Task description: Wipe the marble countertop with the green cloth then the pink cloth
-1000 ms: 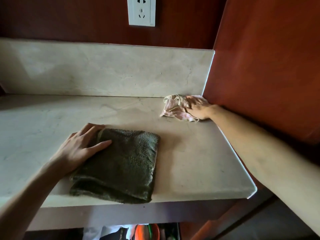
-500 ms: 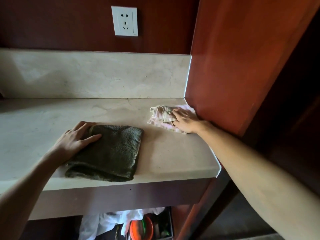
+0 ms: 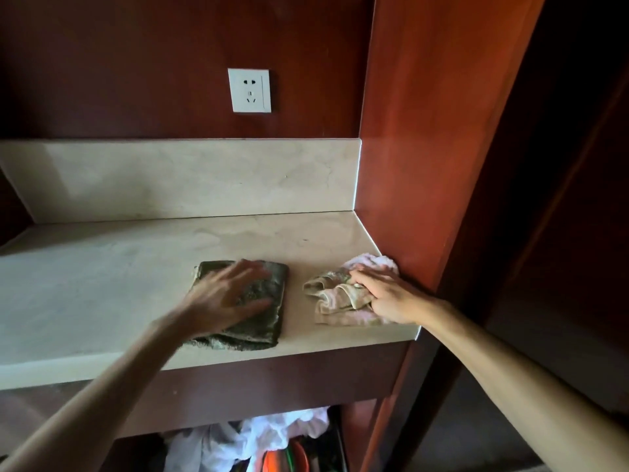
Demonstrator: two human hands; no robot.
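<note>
A folded dark green cloth (image 3: 263, 318) lies on the beige marble countertop (image 3: 102, 284) near its front edge. My left hand (image 3: 226, 296) lies flat on top of it with fingers spread and blurred by motion. A crumpled pink cloth (image 3: 340, 301) sits at the counter's right end against the red wood panel. My right hand (image 3: 388, 296) presses down on its right part, fingers resting over the folds.
A marble backsplash (image 3: 177, 178) rises behind the counter, with a white wall socket (image 3: 250, 90) above it. The red wood panel (image 3: 425, 165) closes the right side. Below the counter sit white fabric (image 3: 269, 437) and an orange object (image 3: 296, 461).
My view has pulled back and shifted. The green cloth and my left hand have slid right, closer to the pink cloth. My right hand and the pink cloth moved toward the front edge.
</note>
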